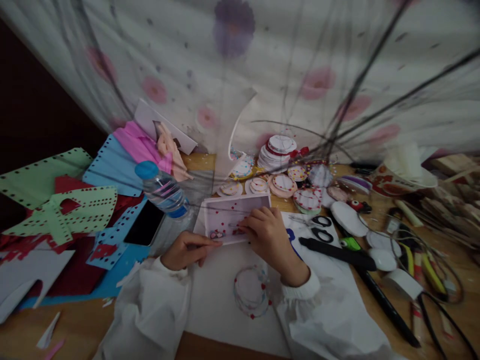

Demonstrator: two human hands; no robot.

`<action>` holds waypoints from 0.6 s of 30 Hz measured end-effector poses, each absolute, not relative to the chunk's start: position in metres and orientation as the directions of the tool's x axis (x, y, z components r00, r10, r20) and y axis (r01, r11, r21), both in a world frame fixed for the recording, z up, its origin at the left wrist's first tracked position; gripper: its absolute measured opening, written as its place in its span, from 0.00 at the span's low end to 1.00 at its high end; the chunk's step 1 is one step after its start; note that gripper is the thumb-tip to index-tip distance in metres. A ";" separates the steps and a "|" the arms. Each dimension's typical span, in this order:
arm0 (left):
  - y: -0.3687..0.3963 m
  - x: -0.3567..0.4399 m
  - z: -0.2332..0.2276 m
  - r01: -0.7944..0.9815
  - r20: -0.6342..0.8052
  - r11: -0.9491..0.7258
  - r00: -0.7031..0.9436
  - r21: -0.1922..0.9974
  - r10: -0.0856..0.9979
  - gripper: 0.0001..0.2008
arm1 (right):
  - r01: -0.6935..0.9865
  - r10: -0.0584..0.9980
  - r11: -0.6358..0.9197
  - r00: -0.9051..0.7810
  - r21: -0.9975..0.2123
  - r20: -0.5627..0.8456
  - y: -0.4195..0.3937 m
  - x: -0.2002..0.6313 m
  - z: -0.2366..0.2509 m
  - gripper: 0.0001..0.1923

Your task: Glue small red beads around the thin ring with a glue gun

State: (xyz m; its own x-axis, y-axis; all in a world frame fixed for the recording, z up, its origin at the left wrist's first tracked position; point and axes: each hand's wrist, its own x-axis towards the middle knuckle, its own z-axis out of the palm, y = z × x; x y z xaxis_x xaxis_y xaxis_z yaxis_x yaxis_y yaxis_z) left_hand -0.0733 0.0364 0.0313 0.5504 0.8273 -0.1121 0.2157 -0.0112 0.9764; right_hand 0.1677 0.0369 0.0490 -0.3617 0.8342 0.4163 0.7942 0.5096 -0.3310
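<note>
Your left hand point(187, 250) is at the near left corner of a shallow, white, rectangular tray point(219, 212), index finger stretched out and the others curled; I cannot tell whether it pinches anything. Your right hand point(266, 232) bends over the tray's right side, fingertips bunched inside it, and what they pinch, if anything, is too blurred to tell. The tray, with small red beads point(233, 206) scattered in it, lies mid-worktop point(86, 325), back from the near edge. Nearer that edge, coiled loops of red and pale beads point(263, 286) lie on white paper point(213, 310). The tray looks light and stiff: steady its rim. The loose beads are probably slippery, so pinch them singly; the loops look delicate.
</note>
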 end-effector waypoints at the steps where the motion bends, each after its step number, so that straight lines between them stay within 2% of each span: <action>1: 0.036 -0.073 0.031 0.216 -0.112 -0.011 0.551 0.976 0.827 0.12 | 0.792 0.831 0.513 -0.362 -0.332 0.422 0.037 0.168 0.049 0.05; 10: 0.035 -0.074 0.030 0.201 -0.155 0.055 0.527 0.978 0.836 0.13 | 0.775 0.792 0.522 -0.286 -0.356 0.539 0.033 0.174 0.065 0.05; 18: 0.035 -0.067 0.024 0.213 -0.063 -0.026 0.398 0.977 0.915 0.14 | 0.750 0.728 0.541 -0.192 -0.380 0.658 0.025 0.180 0.085 0.05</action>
State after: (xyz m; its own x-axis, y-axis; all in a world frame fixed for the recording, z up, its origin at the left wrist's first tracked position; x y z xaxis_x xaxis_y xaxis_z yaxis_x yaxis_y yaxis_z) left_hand -0.0667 0.0347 0.0241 0.3976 0.9154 -0.0627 0.2134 -0.0258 0.9766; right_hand 0.1801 0.0253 0.0851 -0.1916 0.7284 0.6578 0.7504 0.5407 -0.3802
